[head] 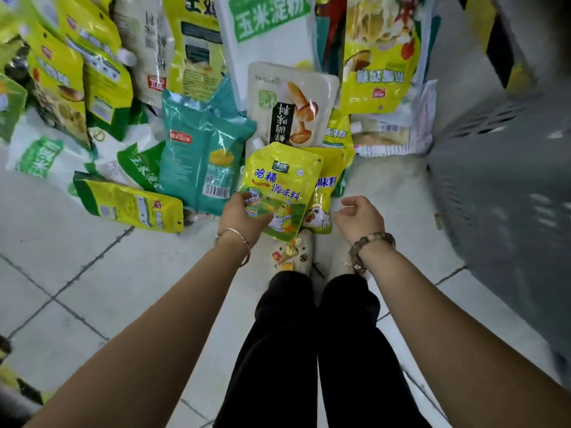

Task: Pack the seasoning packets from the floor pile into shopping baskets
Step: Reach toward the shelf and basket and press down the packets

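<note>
— Pale floor tiles, packets heaped against the far side. Which one is being taken?

— That yellow packet at the pile's near edge, by the feet. Left hand pinches its lower corner, likely to peel it off the second yellow packet it overlaps.

— And the other hand?

— Right hand hovers just beside, fingers loosely curled, holding nothing; ready for the next one, I'd guess. Teal packet lies to the left. Grey perforated wall on the right may be a basket; too blurred to say.
</note>
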`<state>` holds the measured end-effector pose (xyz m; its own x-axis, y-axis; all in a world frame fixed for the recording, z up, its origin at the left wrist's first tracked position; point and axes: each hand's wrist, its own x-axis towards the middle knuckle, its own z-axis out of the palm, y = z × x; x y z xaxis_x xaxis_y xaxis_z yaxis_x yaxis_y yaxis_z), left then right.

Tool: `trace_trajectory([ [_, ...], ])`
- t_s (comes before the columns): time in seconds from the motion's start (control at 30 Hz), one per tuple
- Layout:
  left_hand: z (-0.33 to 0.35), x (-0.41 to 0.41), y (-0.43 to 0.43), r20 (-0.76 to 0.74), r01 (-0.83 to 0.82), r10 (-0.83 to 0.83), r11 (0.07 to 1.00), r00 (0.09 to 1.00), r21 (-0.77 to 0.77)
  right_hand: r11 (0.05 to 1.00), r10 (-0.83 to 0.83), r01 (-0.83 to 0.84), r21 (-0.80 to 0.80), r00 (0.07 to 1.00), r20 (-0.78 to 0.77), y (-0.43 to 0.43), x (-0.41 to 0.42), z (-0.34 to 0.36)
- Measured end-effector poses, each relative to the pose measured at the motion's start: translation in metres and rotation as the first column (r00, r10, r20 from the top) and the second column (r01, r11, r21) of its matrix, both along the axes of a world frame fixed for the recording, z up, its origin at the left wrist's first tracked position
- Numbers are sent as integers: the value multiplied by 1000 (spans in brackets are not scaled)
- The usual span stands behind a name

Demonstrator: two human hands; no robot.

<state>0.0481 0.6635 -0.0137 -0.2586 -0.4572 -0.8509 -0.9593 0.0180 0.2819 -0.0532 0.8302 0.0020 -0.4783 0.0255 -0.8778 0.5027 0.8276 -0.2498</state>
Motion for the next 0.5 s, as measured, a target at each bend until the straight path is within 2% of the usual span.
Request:
trace_trajectory([
  [0.17,-52,9,-2,19,45,-44,996,999,-78,997,-75,76,21,997,-26,-1,0,-53],
  [0.5,-84,-8,7,6,-57,60,977,998,-206,986,-161,159,40,986,45,-6,10,-111],
])
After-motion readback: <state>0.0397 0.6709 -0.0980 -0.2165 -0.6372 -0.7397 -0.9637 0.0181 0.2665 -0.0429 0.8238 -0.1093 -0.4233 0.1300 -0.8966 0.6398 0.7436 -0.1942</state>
